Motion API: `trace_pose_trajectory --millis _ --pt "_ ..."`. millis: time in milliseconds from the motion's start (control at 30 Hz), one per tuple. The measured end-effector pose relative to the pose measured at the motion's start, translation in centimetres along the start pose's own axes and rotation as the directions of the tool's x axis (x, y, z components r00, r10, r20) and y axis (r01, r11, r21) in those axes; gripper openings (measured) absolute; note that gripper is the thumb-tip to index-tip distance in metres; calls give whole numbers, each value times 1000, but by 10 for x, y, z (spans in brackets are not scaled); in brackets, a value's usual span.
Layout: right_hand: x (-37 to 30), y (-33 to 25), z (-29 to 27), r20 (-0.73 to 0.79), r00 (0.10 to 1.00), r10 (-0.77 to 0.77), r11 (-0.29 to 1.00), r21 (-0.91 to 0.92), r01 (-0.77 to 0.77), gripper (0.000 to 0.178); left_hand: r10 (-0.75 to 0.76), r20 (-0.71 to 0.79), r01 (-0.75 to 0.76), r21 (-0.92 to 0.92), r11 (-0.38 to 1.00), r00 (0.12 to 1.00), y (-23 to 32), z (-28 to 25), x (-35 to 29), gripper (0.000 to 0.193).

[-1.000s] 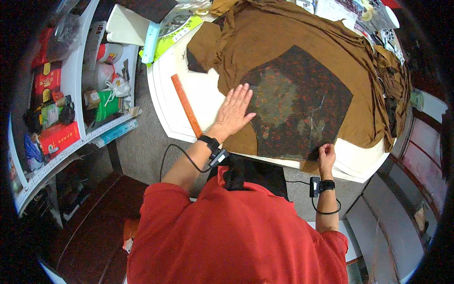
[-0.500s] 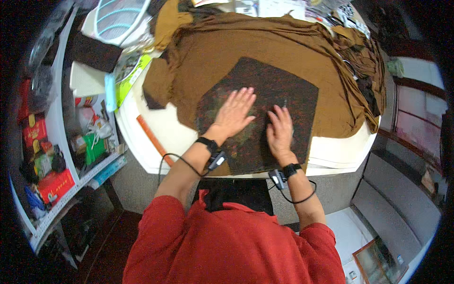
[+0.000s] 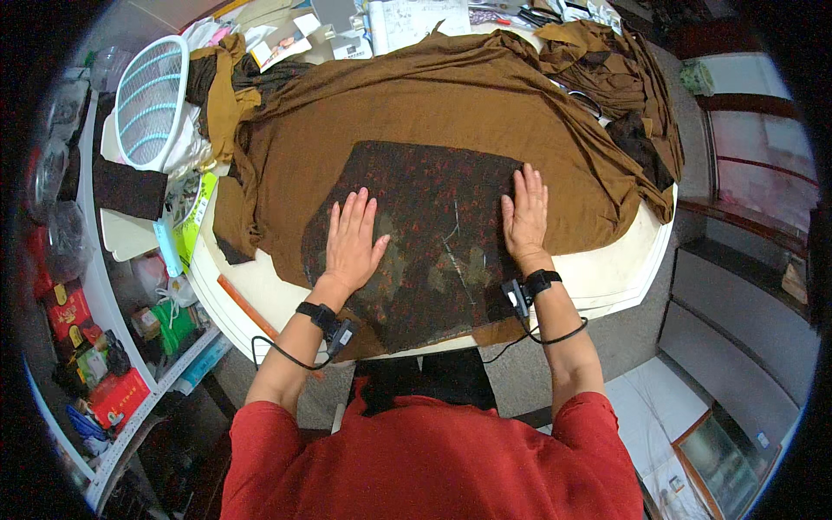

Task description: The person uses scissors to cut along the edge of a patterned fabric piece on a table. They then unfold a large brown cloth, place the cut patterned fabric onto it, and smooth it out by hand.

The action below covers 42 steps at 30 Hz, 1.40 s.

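Observation:
A dark, many-sided piece of fabric [image 3: 425, 204] with small reddish flecks and a few paler patches lies flat on a large brown cloth [image 3: 433, 95]. Thin light lines run down its right part. My left hand [image 3: 351, 243] rests palm down on the left part of the dark fabric, fingers stretched out. On the fabric's right edge, partly over the brown cloth, my right hand [image 3: 527, 217] lies flat with straight fingers. Neither hand grips anything. Both wrists wear black straps with small cabled devices.
The white table [image 3: 598, 282] shows along its front edge, where an orange-brown ruler [image 3: 247, 305] lies. A mesh racket [image 3: 152, 104] and a folded dark cloth [image 3: 130, 189] are at the left. Bunched cloth [image 3: 598, 65] and papers [image 3: 416, 26] sit at the back. Shelves [image 3: 130, 347] stand left.
My hands have moved apart, the left toward the left part of the dark fabric, the right up to its right edge. The whole view has shifted, with the fabric now lower and further left.

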State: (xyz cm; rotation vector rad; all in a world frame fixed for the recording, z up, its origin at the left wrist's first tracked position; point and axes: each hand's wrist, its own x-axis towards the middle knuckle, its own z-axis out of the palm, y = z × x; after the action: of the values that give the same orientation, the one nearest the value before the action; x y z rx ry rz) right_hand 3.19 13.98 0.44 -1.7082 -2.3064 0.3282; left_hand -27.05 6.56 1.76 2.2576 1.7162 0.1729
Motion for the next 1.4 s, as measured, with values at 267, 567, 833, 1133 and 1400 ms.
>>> trace_pose_trajectory --millis 267,567,833,1133,1400 --pt "27 -24 8 245 927 -283 959 43 282 64 9 24 -10 50 999 1000 5 1 74 67" --pt "48 42 -6 127 975 -181 983 16 180 61 -115 -109 130 139 982 987 -15 11 66 71" --pt "-69 107 -56 132 864 486 538 734 -415 21 -122 -90 139 214 967 988 -15 9 64 65" --pt "-165 76 -40 521 746 416 265 715 -647 15 134 -177 -180 -282 942 975 107 25 -17 17" --pt "-41 105 -21 343 877 336 527 703 -477 22 423 36 -388 -334 859 905 233 78 -36 14"
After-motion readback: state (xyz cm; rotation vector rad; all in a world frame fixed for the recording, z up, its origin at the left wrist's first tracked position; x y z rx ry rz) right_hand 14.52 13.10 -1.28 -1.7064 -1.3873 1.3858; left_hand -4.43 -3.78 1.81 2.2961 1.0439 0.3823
